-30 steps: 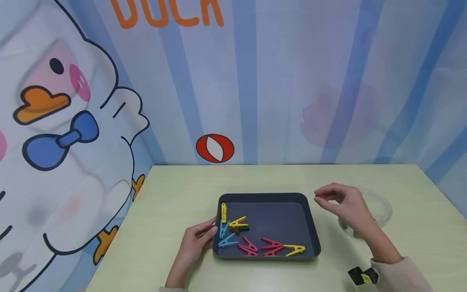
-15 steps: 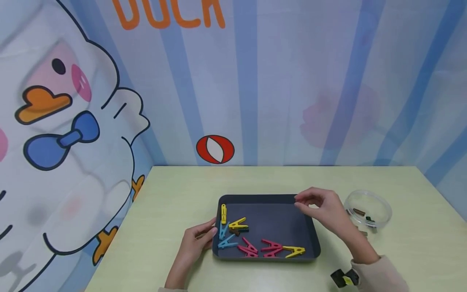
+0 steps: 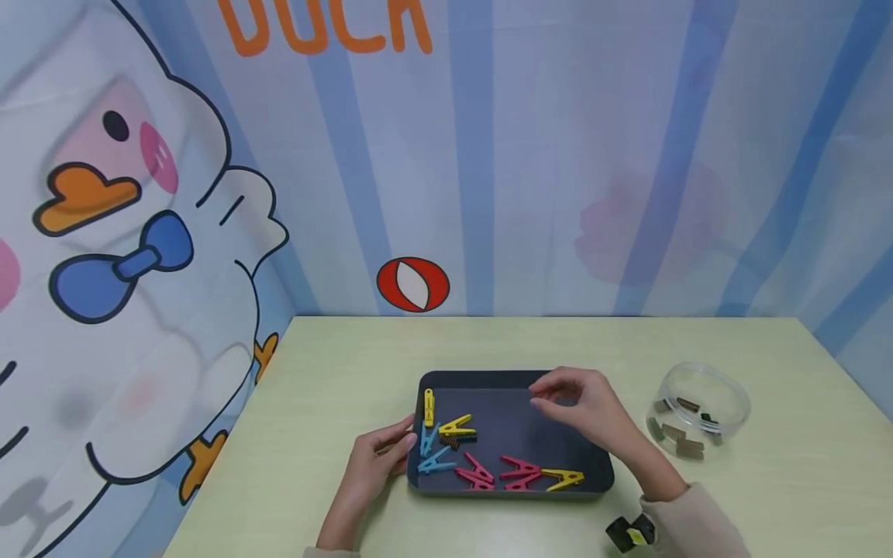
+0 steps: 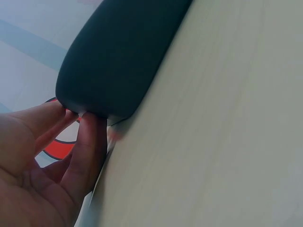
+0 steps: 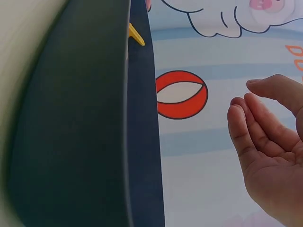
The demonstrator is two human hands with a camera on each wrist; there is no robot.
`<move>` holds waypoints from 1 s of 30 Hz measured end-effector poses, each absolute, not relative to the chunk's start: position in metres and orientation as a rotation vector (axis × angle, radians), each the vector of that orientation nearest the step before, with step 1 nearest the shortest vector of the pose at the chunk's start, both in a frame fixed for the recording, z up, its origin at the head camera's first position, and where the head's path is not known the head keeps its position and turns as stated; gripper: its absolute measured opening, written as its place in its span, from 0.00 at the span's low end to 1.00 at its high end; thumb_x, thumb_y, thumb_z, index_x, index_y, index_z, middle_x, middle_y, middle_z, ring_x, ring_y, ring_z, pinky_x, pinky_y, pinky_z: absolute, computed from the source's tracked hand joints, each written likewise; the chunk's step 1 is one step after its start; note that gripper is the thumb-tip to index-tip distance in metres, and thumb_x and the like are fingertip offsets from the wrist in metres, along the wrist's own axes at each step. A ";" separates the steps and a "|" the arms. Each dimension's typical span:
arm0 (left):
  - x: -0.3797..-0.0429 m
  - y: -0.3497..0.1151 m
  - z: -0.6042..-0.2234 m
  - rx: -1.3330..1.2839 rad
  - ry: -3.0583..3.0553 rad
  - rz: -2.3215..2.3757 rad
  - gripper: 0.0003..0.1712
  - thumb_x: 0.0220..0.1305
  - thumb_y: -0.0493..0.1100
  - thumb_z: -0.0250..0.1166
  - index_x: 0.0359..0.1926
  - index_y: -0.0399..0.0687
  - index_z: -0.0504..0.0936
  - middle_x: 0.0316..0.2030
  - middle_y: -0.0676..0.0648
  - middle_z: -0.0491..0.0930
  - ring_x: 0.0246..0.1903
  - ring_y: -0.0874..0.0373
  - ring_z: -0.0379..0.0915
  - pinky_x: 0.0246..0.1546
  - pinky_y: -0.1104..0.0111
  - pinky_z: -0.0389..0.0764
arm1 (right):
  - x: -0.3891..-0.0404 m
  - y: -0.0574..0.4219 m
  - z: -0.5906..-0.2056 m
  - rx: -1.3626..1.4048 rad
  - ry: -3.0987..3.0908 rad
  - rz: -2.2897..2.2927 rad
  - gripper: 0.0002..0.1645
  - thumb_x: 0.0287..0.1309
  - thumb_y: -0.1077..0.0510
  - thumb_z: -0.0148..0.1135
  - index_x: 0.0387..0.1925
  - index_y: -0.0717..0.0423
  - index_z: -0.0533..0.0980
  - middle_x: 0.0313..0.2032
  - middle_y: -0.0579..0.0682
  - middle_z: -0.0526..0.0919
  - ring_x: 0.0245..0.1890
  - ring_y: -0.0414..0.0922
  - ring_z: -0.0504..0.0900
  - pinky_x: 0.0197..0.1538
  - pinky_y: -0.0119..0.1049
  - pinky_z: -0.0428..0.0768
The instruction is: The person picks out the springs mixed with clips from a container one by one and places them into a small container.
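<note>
A dark grey tray [image 3: 512,426] lies on the table. My left hand [image 3: 373,457] holds its left edge; in the left wrist view, the thumb and fingertips meet the tray's outer wall. Over the tray's upper right part hovers my right hand [image 3: 582,407], fingers loosely bent, thumb apart and nothing between them in the right wrist view. Along the tray's left and front sides lie yellow clothespins [image 3: 456,425], blue clothespins [image 3: 436,463] and pink clothespins [image 3: 519,467]. Beside the left yellow ones are small dark ribbed pieces [image 3: 449,442], too small to identify.
Right of the tray stands a clear round container [image 3: 739,403] with several small brown and dark green pieces in or around it. The pale table [image 3: 349,364] ends at a printed duck backdrop [image 3: 530,155].
My right hand has moved left, from near the clear container to over the tray, uncovering the container. My left hand and the tray's contents stay put.
</note>
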State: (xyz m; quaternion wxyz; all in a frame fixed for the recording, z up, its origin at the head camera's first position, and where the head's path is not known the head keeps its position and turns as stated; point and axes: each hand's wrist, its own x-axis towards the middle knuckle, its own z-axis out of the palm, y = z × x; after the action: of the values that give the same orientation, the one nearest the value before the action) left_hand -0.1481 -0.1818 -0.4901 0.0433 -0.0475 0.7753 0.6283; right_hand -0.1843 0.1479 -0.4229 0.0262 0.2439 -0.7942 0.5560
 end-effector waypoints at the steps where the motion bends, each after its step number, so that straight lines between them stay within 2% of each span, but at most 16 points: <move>1: -0.148 -0.182 -0.490 -0.150 2.372 1.918 0.22 0.69 0.41 0.65 0.63 0.45 0.78 0.57 0.37 0.79 0.49 0.53 0.80 0.39 0.65 0.86 | -0.184 0.146 -0.423 0.757 -2.452 1.722 0.08 0.59 0.66 0.70 0.41 0.60 0.84 0.38 0.52 0.85 0.34 0.43 0.83 0.37 0.36 0.85; 23: -0.150 -0.184 -0.492 -0.154 2.368 1.906 0.23 0.69 0.44 0.66 0.63 0.46 0.79 0.57 0.38 0.80 0.48 0.54 0.80 0.40 0.66 0.85 | -0.193 0.111 -0.437 0.927 -2.509 1.759 0.07 0.61 0.61 0.70 0.41 0.56 0.84 0.40 0.54 0.85 0.36 0.44 0.83 0.40 0.39 0.85; 30: -0.150 -0.185 -0.492 -0.130 2.363 1.920 0.23 0.68 0.44 0.66 0.63 0.45 0.79 0.57 0.38 0.80 0.47 0.54 0.80 0.39 0.67 0.86 | -0.196 0.097 -0.442 0.951 -2.526 1.776 0.07 0.60 0.61 0.70 0.41 0.58 0.85 0.39 0.52 0.85 0.35 0.44 0.83 0.39 0.36 0.84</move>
State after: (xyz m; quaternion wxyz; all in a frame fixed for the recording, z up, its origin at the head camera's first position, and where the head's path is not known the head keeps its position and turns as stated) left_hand -0.1499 -0.1852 -0.4923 0.0472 -0.0427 0.7745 0.6294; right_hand -0.1964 0.0969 -0.4423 -0.0446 0.2940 -0.7810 0.5492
